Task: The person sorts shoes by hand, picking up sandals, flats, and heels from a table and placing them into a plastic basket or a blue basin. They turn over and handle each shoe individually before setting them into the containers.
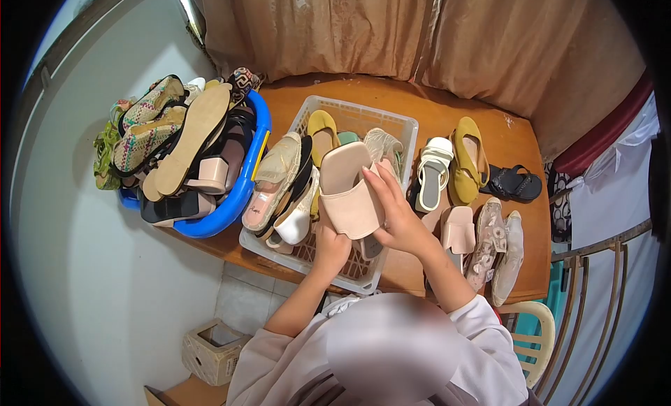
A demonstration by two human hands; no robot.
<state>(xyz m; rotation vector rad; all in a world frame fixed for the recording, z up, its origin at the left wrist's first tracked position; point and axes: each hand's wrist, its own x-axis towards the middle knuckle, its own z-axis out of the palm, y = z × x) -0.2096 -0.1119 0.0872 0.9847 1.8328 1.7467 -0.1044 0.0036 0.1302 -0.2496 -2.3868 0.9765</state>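
Far left there's a blue basket (210, 228) heaped with shoes, then a white plastic crate (363, 112) with more inside. Over the crate is a pale pink slide (354, 209), left hand (333, 248) clamped on its lower edge, right hand (397, 219) gripping the other side. Further right, a yellow flat (464, 189) and black sandals (514, 182) sit on the wooden table (531, 256).
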